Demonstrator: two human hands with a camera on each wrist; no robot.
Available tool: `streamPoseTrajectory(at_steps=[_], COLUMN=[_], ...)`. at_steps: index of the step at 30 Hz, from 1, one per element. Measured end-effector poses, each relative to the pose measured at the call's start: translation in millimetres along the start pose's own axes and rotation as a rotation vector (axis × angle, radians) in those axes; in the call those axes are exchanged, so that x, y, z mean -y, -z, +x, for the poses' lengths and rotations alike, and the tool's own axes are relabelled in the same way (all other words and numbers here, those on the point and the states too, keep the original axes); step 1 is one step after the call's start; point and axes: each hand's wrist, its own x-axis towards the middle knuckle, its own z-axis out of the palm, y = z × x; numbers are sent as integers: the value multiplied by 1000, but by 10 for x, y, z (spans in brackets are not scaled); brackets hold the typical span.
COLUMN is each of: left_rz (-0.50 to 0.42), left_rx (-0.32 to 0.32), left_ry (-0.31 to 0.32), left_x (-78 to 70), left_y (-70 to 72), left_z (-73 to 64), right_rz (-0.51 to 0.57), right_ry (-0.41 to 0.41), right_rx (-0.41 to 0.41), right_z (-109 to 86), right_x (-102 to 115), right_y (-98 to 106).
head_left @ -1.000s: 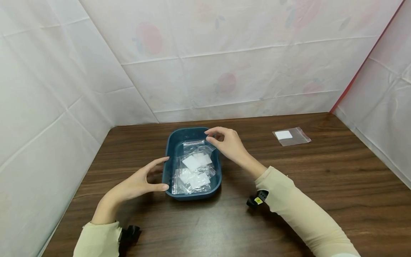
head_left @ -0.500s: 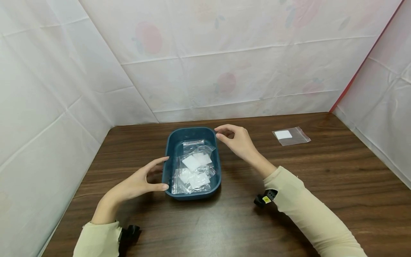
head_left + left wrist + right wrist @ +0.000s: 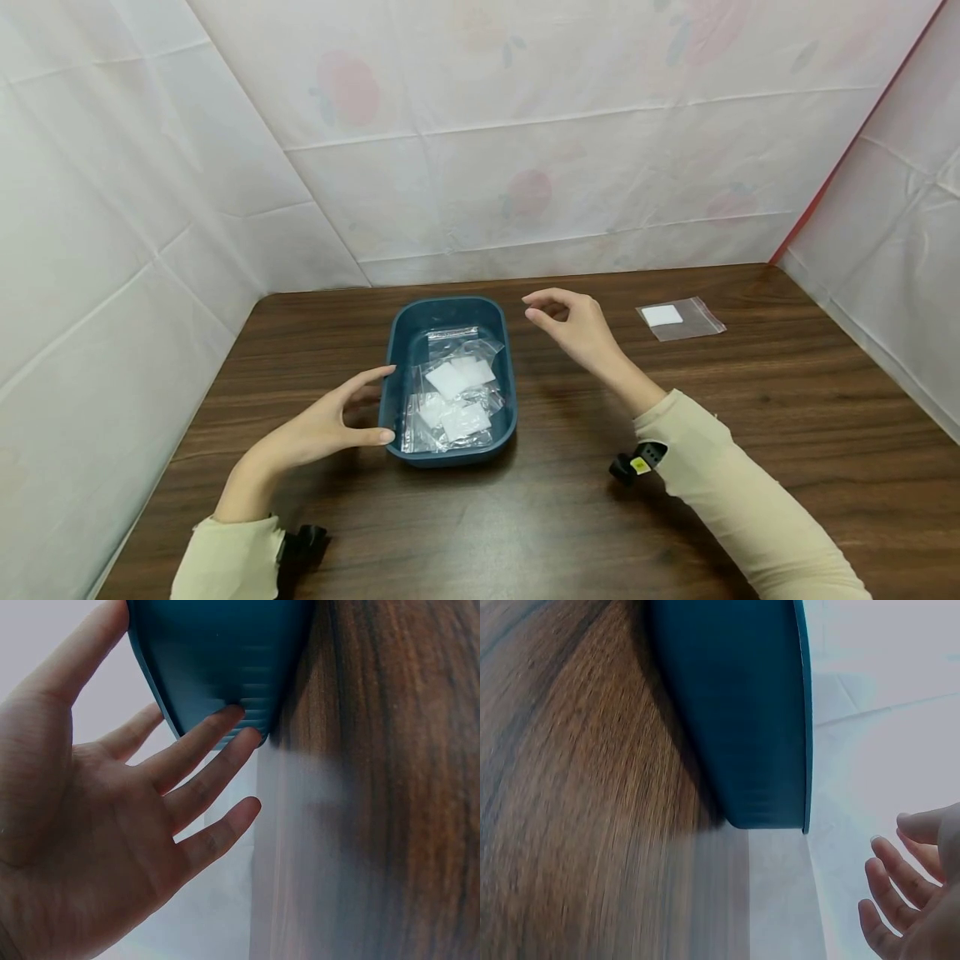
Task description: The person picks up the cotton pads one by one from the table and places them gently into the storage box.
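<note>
A dark blue plastic bin (image 3: 447,459) stands on the table, with several clear zip bags (image 3: 452,335) holding white squares inside it. My left hand (image 3: 318,429) touches the bin's left side, thumb and fingertips at the rim; in the left wrist view its fingers (image 3: 210,784) are spread against the outer wall. To the right of the bin, my right hand (image 3: 577,329) hovers with loosely bent fingers and nothing between them. The right wrist view shows that hand (image 3: 919,892) apart from the bin wall.
One clear zip bag (image 3: 693,318) with a white square lies at the back right of the wooden table (image 3: 750,400). White sheeting (image 3: 600,150) hangs behind and along both sides.
My right hand has moved from above the bin's far right rim out to the right, away from it. The left hand, the bin and the bags have stayed in place.
</note>
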Motion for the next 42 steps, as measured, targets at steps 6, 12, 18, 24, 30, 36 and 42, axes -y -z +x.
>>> streamPoseTrajectory(at_steps=[6,12,18,24,30,36,42], left_rz=[-9,-17,-9,-16,-14,-17,-2], left_rx=[7,8,7,2,-2,-1,-1], left_ry=[4,3,4,1,-1,-1,6], left_x=[-8,-21,-24,-24,-22,-21,-28], left_y=[1,-4,-6,-4,-8,-5,-1], left_z=[0,6,0,-14,-17,-15,-12], right_rz=[-5,-24,-47,-62,-59,-86,-113], right_ry=[-13,-31,-62,-77,-94,-106,-139], right_rx=[-15,-25,-41,-72,-106,-109,-117], right_z=[-14,-40,-81,-99,-128,-178,-217], right_x=[-42,-85,-161,-247,-338,-414,-456], right_y=[87,171,276,376,474,578,686])
